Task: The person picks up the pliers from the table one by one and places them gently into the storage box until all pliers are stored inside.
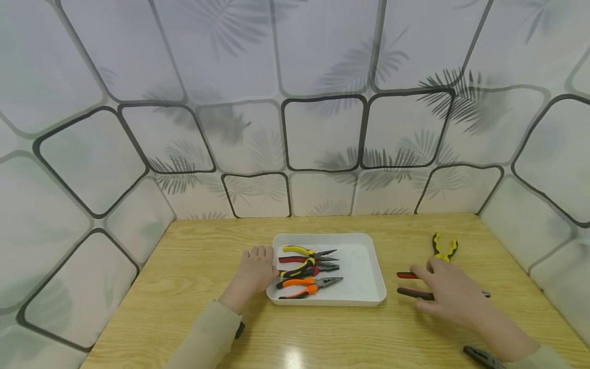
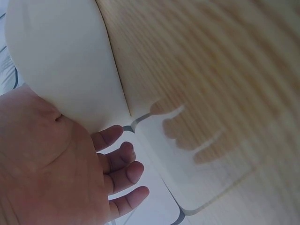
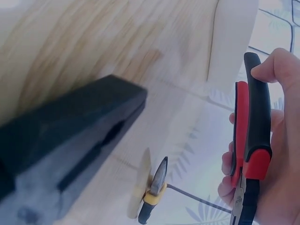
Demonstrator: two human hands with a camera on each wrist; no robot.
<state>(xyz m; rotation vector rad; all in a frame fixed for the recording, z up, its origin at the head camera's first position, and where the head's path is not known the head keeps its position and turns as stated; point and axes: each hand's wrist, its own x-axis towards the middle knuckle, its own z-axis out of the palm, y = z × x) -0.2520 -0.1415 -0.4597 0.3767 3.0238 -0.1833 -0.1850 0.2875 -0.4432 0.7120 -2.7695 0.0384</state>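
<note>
Nearest, at the lower right, a pair of dark-nosed pliers (image 1: pixel 483 357) lay beside the right forearm on the wooden table (image 1: pixel 350 333), nose slanting forward and leftward. A dark tip (image 1: pixel 239 330) poked out beside the left sleeve (image 1: pixel 207 330).

A little farther off, the red-and-black pliers (image 3: pixel 258 117) were in the right hand (image 1: pixel 454 292), to the right of the tray (image 1: pixel 357 302). Their long axis ran across the body: handles leftward toward the tray, nose rightward, its tip showing past the back of the hand. The thumb pressed one handle near its end and the fingers curled behind the other, grasping both between them. That hand was palm down, its forearm coming in from the lower right.

The left hand (image 1: pixel 255 269) held the tray's left side, thumb over the rim, four fingers loosely bent outside, pointing forward.

Inside the tray, orange-handled pliers (image 1: pixel 313 288) lay nearest, then a bunch of red and yellow-handled pliers (image 1: pixel 310 260), noses rightward. Beyond the right hand, yellow-and-black pliers (image 1: pixel 444 248) spread their handles forward. Behind stood a leaf-patterned wall (image 1: pixel 322 133).
</note>
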